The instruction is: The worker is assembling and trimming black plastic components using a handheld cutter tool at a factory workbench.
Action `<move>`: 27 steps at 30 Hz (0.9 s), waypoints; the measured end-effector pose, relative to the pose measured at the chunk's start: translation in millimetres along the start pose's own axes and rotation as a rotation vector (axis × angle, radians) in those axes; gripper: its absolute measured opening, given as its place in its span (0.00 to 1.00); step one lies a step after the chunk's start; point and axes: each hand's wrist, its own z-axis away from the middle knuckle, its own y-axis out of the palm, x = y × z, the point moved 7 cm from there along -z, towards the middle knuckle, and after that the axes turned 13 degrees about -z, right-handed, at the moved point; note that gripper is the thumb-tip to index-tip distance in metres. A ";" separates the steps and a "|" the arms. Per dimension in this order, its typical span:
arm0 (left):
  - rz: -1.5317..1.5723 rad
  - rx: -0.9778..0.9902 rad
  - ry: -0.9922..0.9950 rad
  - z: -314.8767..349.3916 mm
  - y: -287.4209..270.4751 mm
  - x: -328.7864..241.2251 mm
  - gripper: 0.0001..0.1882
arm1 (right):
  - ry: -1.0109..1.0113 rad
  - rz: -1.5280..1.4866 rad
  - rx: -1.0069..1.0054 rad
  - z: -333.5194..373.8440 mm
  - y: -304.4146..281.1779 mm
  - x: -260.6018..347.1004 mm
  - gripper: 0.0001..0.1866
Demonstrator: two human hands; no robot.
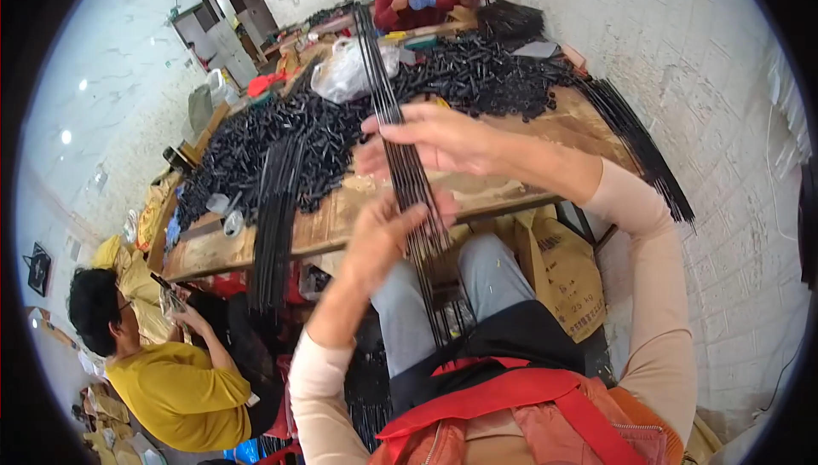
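A loose bundle of long, thin black rods (407, 177) slants across the middle of the view, from the far part of the table down to my lap. My left hand (383, 231) is closed around its lower part, thumb on top and fingertips showing past the far side. Higher up, my right hand (443, 137) holds the same rods between its thumb, in front, and its fingers behind. The rods' lower ends fan apart slightly between my knees. Both hands are above the near edge of the wooden table (503, 190).
Heaped short black tubular pieces (256, 158) cover much of the table. More rods (277, 218) overhang its front edge, and another bundle (639, 145) lies at the right. A white plastic bag (345, 73) rests beyond my hands. One person (179, 388) sits left, another (413, 0) opposite.
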 end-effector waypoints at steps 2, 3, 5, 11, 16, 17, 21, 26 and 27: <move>0.268 0.121 -0.056 -6.6 -0.9 -10.5 0.20 | -0.064 0.007 0.044 -11.8 -15.1 8.4 0.15; 0.331 0.119 -0.037 -1.6 -0.1 -4.8 0.21 | -0.083 0.016 0.045 -16.2 -15.0 11.6 0.14; 0.411 0.092 0.000 9.5 14.0 3.0 0.22 | -0.021 0.073 0.078 2.6 -9.0 9.3 0.19; 0.355 0.017 0.053 1.0 0.4 -13.5 0.22 | -0.001 0.193 0.127 1.0 -7.5 7.4 0.22; 0.309 -0.038 -0.006 17.0 3.1 2.1 0.22 | 0.078 0.151 0.118 9.7 3.1 -6.2 0.23; 0.305 -0.018 0.011 13.0 1.8 -2.4 0.22 | 0.078 0.186 0.132 8.8 2.7 -5.0 0.23; 0.422 0.049 0.023 19.8 13.2 -9.7 0.22 | 0.110 0.198 0.125 10.0 2.4 0.0 0.23; 0.398 0.049 0.037 15.2 7.1 -7.6 0.22 | 0.116 0.261 0.176 7.0 5.1 -4.3 0.22; 0.358 0.054 0.070 9.7 3.5 -10.4 0.22 | 0.119 0.262 0.139 4.1 2.1 -2.8 0.22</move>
